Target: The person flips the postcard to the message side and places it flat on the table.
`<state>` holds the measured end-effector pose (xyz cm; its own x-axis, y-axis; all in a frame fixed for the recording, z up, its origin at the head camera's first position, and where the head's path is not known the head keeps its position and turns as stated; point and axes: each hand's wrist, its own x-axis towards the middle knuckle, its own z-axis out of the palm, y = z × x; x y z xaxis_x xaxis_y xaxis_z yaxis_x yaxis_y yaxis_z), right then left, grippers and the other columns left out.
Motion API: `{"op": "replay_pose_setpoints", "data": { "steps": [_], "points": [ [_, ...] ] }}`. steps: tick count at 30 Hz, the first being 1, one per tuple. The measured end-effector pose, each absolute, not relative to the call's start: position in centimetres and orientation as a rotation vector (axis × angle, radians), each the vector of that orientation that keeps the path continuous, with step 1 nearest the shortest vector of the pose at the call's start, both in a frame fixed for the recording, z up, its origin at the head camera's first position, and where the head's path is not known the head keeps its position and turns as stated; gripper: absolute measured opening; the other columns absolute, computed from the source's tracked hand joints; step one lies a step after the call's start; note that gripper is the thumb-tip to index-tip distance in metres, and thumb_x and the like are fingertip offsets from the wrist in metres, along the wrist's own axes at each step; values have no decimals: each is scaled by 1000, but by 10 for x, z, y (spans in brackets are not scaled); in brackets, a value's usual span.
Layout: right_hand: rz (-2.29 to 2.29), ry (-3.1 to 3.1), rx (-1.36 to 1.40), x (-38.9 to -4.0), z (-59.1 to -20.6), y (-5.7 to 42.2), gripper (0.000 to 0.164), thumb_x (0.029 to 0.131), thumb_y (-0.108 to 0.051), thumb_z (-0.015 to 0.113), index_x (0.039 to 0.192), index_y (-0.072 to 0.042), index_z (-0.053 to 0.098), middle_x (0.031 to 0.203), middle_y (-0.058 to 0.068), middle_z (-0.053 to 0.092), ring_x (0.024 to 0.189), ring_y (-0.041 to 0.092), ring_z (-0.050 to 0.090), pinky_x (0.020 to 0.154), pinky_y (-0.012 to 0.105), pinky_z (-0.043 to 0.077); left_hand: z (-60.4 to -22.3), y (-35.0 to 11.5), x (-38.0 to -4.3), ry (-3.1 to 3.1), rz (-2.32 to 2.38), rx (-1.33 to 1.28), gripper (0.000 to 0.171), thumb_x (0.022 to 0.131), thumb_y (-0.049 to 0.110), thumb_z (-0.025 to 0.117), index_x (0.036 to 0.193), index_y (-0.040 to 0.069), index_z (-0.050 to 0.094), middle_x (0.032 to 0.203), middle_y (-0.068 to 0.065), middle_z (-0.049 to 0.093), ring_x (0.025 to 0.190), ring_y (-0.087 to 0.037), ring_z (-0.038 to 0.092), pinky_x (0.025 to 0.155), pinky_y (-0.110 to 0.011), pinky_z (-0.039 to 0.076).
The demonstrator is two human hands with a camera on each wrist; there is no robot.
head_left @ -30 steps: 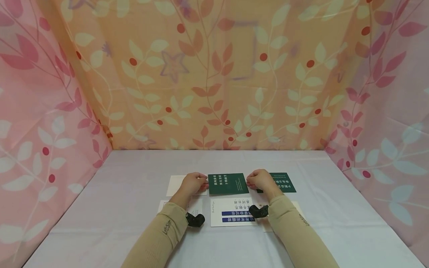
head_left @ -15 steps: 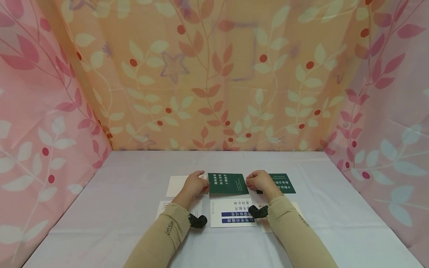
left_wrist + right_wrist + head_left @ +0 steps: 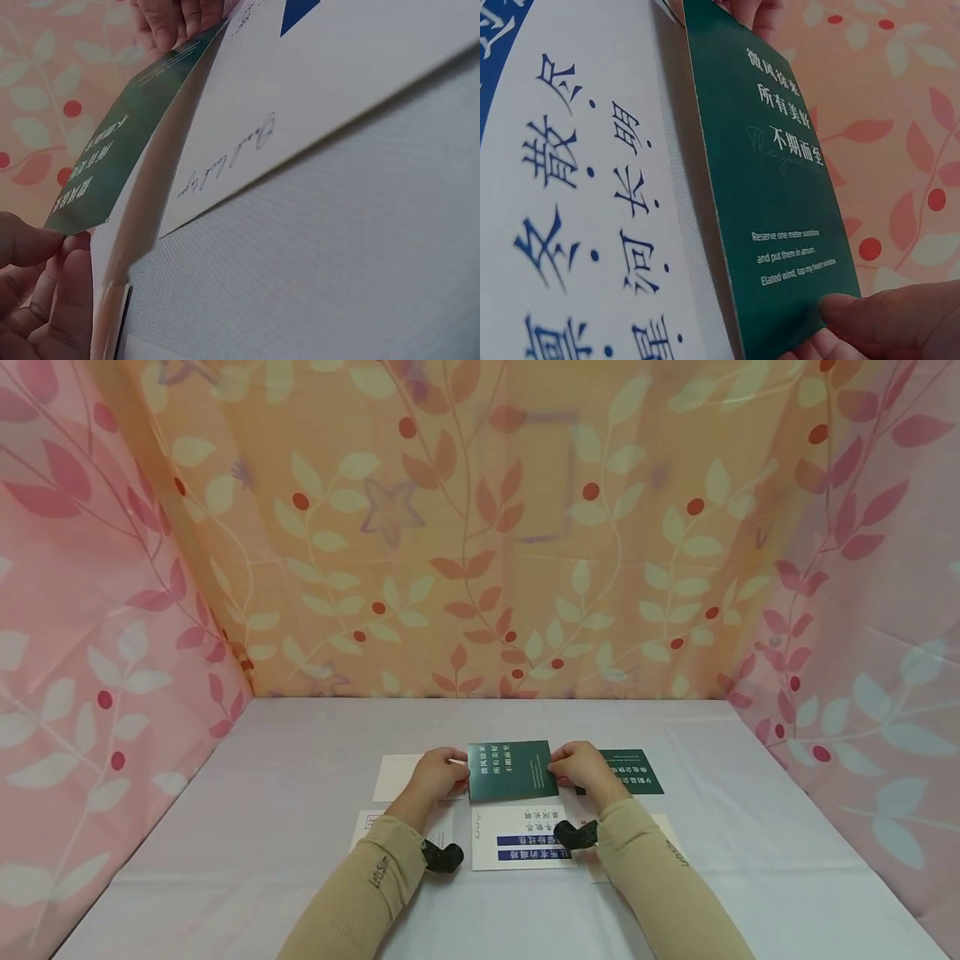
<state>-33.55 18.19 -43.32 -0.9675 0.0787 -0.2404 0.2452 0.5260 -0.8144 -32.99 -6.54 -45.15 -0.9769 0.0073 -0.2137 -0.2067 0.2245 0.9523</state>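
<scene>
A green card (image 3: 513, 773) with white lettering is held by its two short sides and tilted up off the table. My left hand (image 3: 431, 783) pinches its left edge, thumb on the printed face, as the left wrist view shows. At the opposite edge my right hand (image 3: 588, 772) pinches the card between thumb and fingers. Just in front lies a white card (image 3: 517, 823) with blue bands and lettering. Another green card (image 3: 637, 770) lies partly under my right hand, and a blank cream card (image 3: 394, 775) is partly covered by my left.
A white card (image 3: 368, 820) with a small red print lies under my left forearm. On the right, a pale card (image 3: 663, 827) is mostly hidden by my right sleeve. White cloth covers the table (image 3: 300, 735), and patterned curtains (image 3: 480, 527) stand around three sides.
The green card has come up from the table and tilts more toward me. The right fingers have shifted slightly inward onto its edge. The other cards lie as before.
</scene>
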Motion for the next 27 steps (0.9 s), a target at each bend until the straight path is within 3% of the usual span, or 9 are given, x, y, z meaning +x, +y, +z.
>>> {"op": "replay_pose_setpoints", "data": {
  "steps": [15,27],
  "points": [
    [-1477,2611,190,-343,-428,180,9,84,-2,61,91,2,58,76,12,59,60,18,61,59,32,54,-441,-66,-329,2327,1833,-203,7,86,6,58,92,2,61,81,-11,59,64,-17,60,56,-26,52],
    [-1498,2611,154,-341,-424,183,5,85,-4,61,85,0,58,77,11,57,66,20,59,61,32,54,-442,-68,-333,2294,1834,-219,5,87,8,60,88,3,62,82,-10,60,66,-16,59,58,-24,52]
  ]
}}
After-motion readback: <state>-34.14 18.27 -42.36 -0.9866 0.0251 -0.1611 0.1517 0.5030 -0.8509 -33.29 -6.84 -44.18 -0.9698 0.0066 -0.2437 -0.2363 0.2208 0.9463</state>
